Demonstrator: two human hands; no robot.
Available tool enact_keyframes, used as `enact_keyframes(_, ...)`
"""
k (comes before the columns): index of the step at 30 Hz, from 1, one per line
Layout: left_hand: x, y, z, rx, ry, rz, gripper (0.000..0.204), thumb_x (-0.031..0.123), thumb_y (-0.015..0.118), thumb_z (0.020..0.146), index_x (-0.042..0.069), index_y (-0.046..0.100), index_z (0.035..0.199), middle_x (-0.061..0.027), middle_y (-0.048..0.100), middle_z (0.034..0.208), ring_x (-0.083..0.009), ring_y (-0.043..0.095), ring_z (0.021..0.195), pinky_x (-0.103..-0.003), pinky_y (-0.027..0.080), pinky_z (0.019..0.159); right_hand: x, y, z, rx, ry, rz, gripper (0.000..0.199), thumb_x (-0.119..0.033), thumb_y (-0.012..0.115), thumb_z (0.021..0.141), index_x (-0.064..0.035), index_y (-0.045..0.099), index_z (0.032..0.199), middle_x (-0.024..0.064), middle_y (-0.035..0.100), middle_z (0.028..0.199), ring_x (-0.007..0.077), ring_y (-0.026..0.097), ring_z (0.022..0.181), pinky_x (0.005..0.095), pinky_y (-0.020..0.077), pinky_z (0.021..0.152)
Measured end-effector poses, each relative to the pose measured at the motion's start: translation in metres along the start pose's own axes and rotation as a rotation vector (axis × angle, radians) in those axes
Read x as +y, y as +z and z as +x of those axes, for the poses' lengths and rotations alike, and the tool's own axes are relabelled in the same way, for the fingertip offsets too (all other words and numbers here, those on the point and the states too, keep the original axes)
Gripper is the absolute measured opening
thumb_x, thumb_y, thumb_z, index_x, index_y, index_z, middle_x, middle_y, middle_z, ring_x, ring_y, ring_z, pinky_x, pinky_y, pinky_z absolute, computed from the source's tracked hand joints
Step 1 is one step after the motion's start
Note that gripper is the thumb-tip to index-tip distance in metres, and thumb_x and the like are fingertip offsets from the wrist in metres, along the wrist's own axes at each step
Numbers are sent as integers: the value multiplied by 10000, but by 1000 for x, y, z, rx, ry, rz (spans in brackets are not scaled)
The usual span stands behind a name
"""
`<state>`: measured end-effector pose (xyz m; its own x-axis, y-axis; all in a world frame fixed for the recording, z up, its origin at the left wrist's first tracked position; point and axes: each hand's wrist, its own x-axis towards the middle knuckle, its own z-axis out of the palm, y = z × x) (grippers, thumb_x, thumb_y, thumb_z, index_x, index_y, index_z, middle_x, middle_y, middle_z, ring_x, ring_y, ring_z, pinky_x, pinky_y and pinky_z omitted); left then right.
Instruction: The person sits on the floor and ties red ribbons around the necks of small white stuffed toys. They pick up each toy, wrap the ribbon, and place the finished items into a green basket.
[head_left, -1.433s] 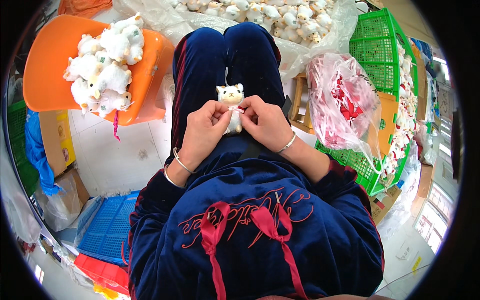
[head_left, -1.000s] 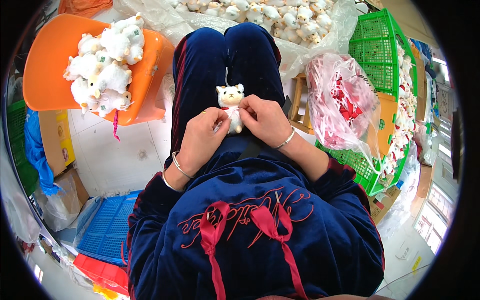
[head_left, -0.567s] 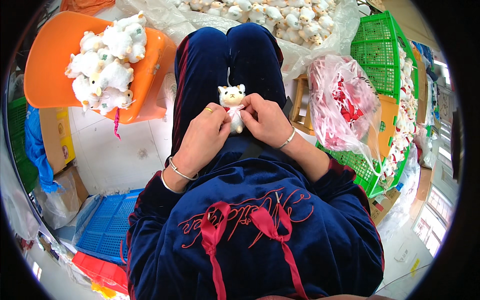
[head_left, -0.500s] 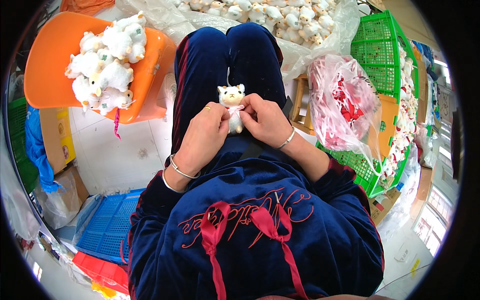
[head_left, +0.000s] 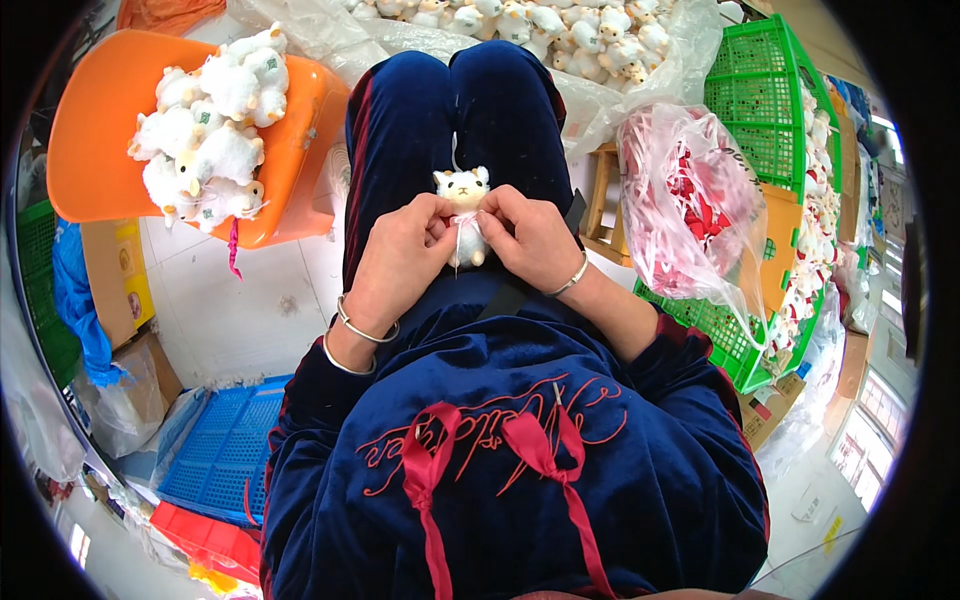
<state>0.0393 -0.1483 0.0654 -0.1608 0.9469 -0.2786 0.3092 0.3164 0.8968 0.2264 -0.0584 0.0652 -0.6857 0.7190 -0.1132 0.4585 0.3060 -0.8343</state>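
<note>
Two hands on one tiny plush toy (head_left: 462, 190) over the lap, so the likely slip-up, I'd guess, is the thin white ribbon (head_left: 459, 240) at its neck sliding out of the pinch. Left hand (head_left: 400, 255) and right hand (head_left: 530, 235) both curl in from the sides, fingertips closed on toy and ribbon, wrists bent inward.

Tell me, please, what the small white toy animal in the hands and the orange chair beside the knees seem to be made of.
The small white toy animal, held between left hand and right hand, looks like soft plush fabric: its surface is fuzzy and matte. The orange chair appears to be moulded plastic: smooth, slightly glossy, with rounded edges.
</note>
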Motion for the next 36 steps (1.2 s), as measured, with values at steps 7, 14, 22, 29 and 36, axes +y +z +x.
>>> enact_keyframes(7,-10,6,-1,34,73,14,165,79,754,931,-36,692,1031,-78,688,801,-99,631,706,-246,526,668,0,1,0,-8,7,-28,138,-145,664,982,-14,622,979,170,666,744,300,690,654,368,521,618)
enact_keyframes(14,-10,-1,2,-43,-6,-94,133,89,735,959,-26,701,1019,-40,700,822,-82,628,724,-241,524,671,1,3,-1,-1,3,-30,132,-140,661,985,-14,623,990,172,672,754,304,695,660,366,523,619)
enact_keyframes(22,0,-16,3,8,-247,-440,171,144,674,1014,-18,698,1063,-18,687,815,-19,544,620,-199,454,562,0,3,-1,4,4,-31,126,-136,662,983,-16,626,992,168,680,763,303,701,666,366,524,618)
enact_keyframes(29,1,-3,-10,65,46,-14,135,104,749,927,-8,683,963,-42,682,810,-113,613,675,-281,510,636,2,3,-2,6,-8,-35,124,-135,665,979,-19,622,993,168,676,762,309,699,669,370,524,614)
enact_keyframes(36,-17,7,-19,55,340,209,101,3,730,876,16,641,923,-117,639,906,-300,668,792,-360,535,702,4,10,-4,17,-14,-54,106,-111,663,977,-22,608,994,164,667,760,311,695,669,373,525,619)
